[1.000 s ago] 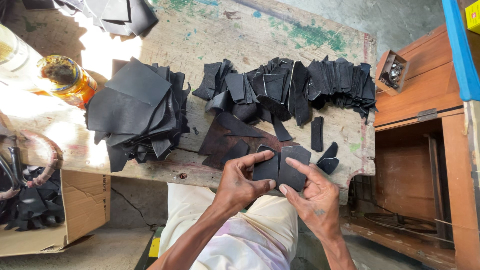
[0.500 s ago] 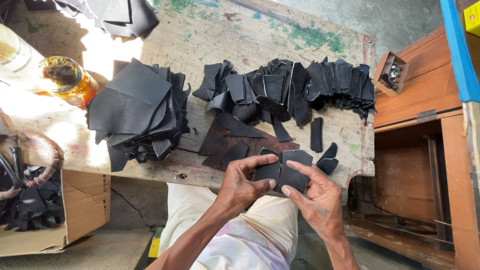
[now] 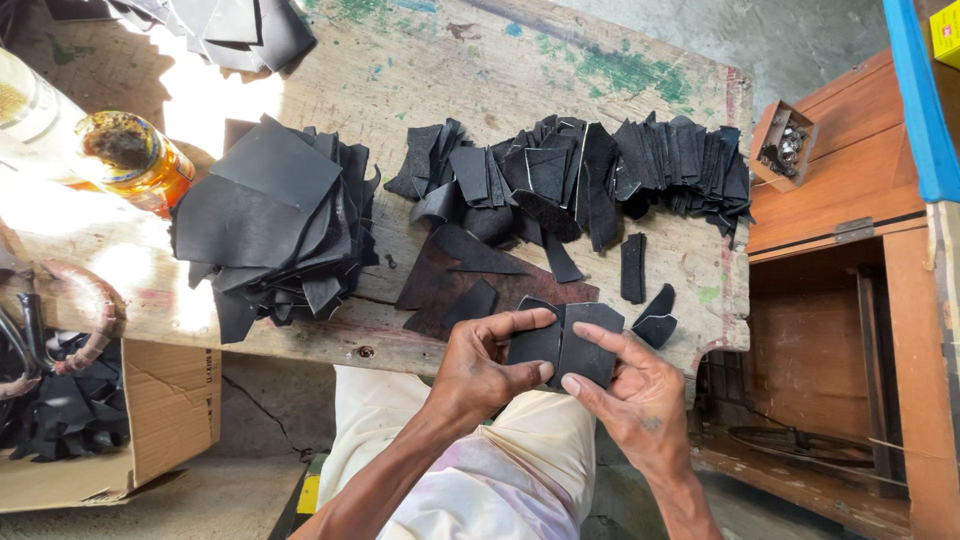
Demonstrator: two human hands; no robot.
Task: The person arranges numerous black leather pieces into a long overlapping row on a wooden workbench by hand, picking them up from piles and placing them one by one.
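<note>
Both my hands hold two small black leather pieces [image 3: 566,345] side by side at the near edge of a worn wooden table [image 3: 420,75]. My left hand [image 3: 488,362] grips the left piece, thumb under and forefinger along its top. My right hand [image 3: 632,392] presses the right piece with its fingers spread over it. A brown board [image 3: 432,285] with a few black cut pieces lies just beyond my hands. A big stack of black leather sheets [image 3: 275,225] sits to the left, and a row of smaller black pieces [image 3: 590,175] runs across the far middle.
An amber glass jar [image 3: 135,160] stands at the table's left. A cardboard box [image 3: 110,430] of black scraps sits on the floor at left. A wooden cabinet [image 3: 850,280] with a small box of metal parts [image 3: 782,145] stands to the right. More black sheets [image 3: 215,25] lie at the far edge.
My hands have shifted slightly, bringing the two black pieces closer together and lower toward the table's edge. Everything else is unchanged.
</note>
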